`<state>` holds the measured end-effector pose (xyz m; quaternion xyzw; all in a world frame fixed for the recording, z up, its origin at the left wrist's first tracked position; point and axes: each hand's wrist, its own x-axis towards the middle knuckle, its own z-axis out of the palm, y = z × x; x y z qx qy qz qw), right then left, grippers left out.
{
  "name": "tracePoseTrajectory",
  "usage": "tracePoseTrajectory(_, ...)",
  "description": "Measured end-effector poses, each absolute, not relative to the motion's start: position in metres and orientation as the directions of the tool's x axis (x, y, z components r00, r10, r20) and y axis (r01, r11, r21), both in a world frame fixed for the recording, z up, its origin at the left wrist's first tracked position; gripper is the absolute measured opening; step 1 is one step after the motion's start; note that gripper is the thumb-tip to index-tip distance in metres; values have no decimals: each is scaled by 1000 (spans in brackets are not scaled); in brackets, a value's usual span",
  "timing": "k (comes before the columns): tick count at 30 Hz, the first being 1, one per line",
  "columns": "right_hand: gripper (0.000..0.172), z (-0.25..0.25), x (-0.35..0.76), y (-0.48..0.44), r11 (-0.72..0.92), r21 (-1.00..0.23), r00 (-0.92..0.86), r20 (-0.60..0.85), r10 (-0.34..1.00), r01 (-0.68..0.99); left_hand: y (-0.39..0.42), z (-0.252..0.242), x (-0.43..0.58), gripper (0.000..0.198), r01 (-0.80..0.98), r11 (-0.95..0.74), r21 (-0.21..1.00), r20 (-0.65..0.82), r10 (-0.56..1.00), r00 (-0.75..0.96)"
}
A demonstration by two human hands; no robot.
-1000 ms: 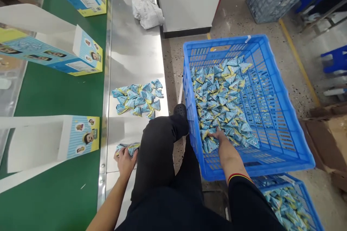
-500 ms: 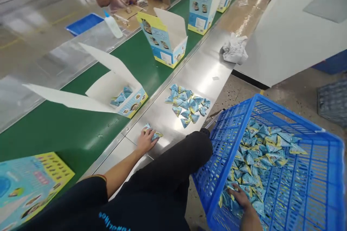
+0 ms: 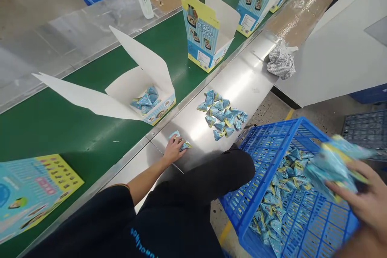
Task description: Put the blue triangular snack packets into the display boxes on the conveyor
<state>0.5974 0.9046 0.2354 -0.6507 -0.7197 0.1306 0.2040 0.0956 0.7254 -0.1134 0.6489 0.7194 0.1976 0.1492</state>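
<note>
Blue-and-yellow triangular packets [image 3: 331,163] fill the gripping right hand [image 3: 367,195]; the left hand [image 3: 174,149] clasps more on the silvery metal counter [image 3: 242,82].

Packets [image 3: 222,105]: glossy film. Ledge [image 3: 236,84]: smooth, shiny metal. Basket [image 3: 261,153]: plastic.

The only view looks from the head, forward and down, with the right hand [image 3: 363,193] close to the lens above the crate [image 3: 256,161], the belt [image 3: 99,141] left of the crate, floor [image 3: 325,117] beyond.
</note>
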Motion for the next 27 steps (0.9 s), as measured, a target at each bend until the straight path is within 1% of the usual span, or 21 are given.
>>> tracePoseTrajectory(1,59,232,561,927,225,-467,-190,121,974,855,726,-114,97,35,874,89,478,44,991,-124)
tracePoseTrajectory(2,62,222,524,950,297,-486,-292,88,952,822,728,-114,98,34,874,96,477,47,990,-135)
tracePoseTrajectory(4,61,186,450,991,363,-549,-455,-36,890,753,730,-115,100,34,877,103,469,54,988,-145)
tracePoseTrajectory(5,61,163,417,1008,364,-578,-514,-114,850,731,730,-115,100,33,880,99,464,58,988,-141)
tracePoseTrajectory(7,61,119,360,1033,337,-582,-552,-239,799,740,730,-114,99,34,887,83,453,66,990,-126)
tracePoseTrajectory(10,64,70,307,1049,294,-472,-505,-419,755,831,727,-116,96,35,895,55,442,74,993,-97)
tracePoseTrajectory(11,69,61,298,1051,285,-450,-493,-459,739,846,726,-117,94,36,897,46,440,75,993,-88)
tracePoseTrajectory(12,78,56,292,1052,277,-446,-490,-486,723,851,724,-118,93,36,898,38,439,77,994,-79)
tracePoseTrajectory(14,104,55,291,1052,258,-480,-501,-495,710,839,722,-120,90,36,897,25,442,80,995,-67)
tracePoseTrajectory(16,128,67,303,1050,221,-538,-496,-443,747,813,721,-122,89,36,894,24,447,77,995,-65)
tracePoseTrajectory(17,133,78,314,1047,192,-576,-480,-401,780,794,721,-122,88,35,892,27,451,72,995,-67)
tracePoseTrajectory(18,134,91,329,1043,156,-625,-459,-358,813,765,721,-123,88,35,891,33,454,67,995,-71)
tracePoseTrajectory(19,131,107,347,1036,113,-683,-426,-309,850,721,721,-123,88,35,890,39,455,61,995,-75)
tracePoseTrajectory(21,121,140,397,1015,-11,-814,-341,-255,905,581,722,-123,89,35,890,54,453,57,994,-89)
tracePoseTrajectory(22,111,155,428,1002,-47,-872,-257,-194,947,487,722,-123,89,34,891,59,450,59,994,-96)
tracePoseTrajectory(23,102,168,462,988,-47,-909,-127,-109,986,415,722,-122,89,34,892,62,447,65,993,-101)
tracePoseTrajectory(24,97,177,498,973,-30,-931,25,-23,999,364,723,-122,89,33,894,63,443,73,992,-105)
tracePoseTrajectory(25,93,182,535,957,-18,-941,200,53,978,337,724,-121,88,32,897,61,438,82,991,-107)
tracePoseTrajectory(27,75,178,604,923,-53,-950,521,122,845,308,725,-118,86,31,903,51,428,101,990,-103)
